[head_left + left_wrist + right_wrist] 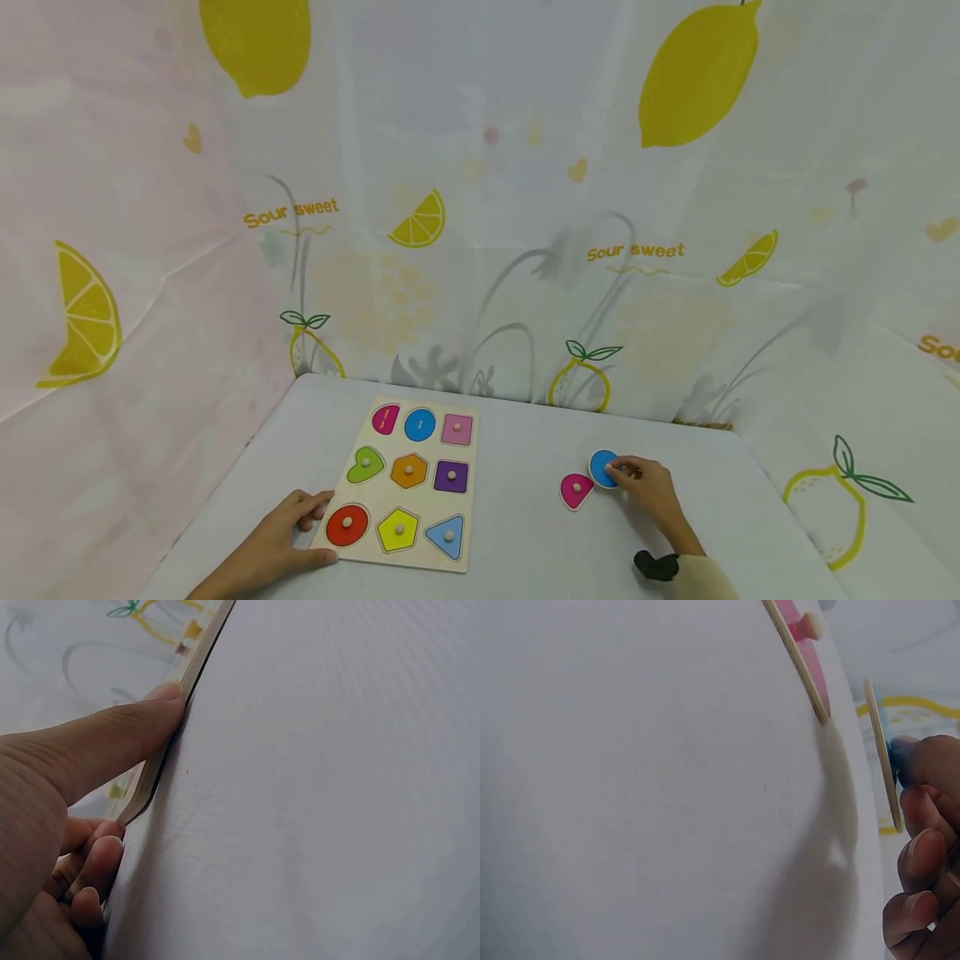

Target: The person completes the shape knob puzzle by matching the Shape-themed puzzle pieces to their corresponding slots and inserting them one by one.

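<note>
A wooden knob puzzle board (375,493) lies left of the middle of the white table. My left hand (273,537) grips its near left corner, the thumb against the near edge and the other fingers at the left side. In the left wrist view the thumb (139,724) presses along the board's edge. My right hand (648,492) pinches the knob of a blue round puzzle piece (598,468), which is lifted off the table in the right wrist view. Beside it lies a pink half-round piece (572,493), knob up. The board's half-round and round recesses, top left, hold no pieces.
Several knobbed pieces sit in the board, among them a red circle (337,533), a yellow pentagon (390,537) and a light blue triangle (442,546). A lemon-print cloth (480,292) stands around the back and sides of the white table (517,517).
</note>
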The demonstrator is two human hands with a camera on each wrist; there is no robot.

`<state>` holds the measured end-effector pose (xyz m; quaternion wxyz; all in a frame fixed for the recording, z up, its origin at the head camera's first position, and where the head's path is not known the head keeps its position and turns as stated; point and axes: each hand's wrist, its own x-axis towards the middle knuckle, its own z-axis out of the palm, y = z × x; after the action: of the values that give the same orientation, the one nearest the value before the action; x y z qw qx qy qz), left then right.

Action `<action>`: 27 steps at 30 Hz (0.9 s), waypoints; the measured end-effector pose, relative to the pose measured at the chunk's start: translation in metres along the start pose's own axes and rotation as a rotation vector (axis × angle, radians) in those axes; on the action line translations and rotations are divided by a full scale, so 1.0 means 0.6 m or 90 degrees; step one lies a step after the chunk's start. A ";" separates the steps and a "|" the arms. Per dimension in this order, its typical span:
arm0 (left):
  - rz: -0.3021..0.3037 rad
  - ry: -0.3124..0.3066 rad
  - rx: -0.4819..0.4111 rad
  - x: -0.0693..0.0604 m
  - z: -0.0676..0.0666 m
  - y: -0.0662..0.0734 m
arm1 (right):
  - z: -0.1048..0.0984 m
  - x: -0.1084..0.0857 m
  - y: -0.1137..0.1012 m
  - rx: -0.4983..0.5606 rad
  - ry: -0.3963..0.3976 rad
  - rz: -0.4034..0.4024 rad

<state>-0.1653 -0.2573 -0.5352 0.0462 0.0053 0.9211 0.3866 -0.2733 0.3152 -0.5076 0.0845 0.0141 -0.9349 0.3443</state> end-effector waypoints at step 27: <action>0.003 -0.002 -0.009 0.000 0.001 -0.001 | 0.048 0.012 -0.064 0.027 -0.009 -0.089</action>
<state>-0.1655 -0.2575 -0.5361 0.0470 0.0079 0.9181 0.3934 -0.2812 0.2677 -0.5033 0.1011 0.0833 -0.9248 0.3571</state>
